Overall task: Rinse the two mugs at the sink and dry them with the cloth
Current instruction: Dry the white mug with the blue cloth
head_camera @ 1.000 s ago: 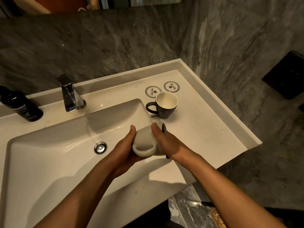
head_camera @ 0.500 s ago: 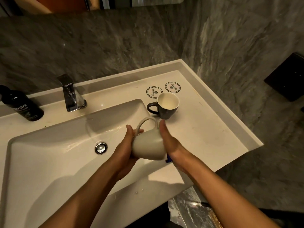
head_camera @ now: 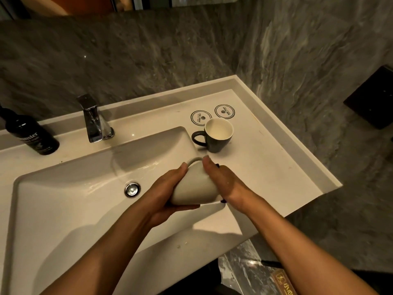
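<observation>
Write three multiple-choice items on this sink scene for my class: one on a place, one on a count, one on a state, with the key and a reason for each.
1. Where does the dark mug stand?
A. In the basin
B. On the counter right of the basin
C. Under the tap

2. How many round coasters lie behind that mug?
A. One
B. Two
C. Four

3. How is the white mug held?
A. Between both hands
B. In one hand by its handle
C. Not held, set on the counter

Key: 1 B, it stands upright on the counter; 2 B, two lie side by side; 3 A, the left hand and right hand grip its sides over the basin.
</observation>
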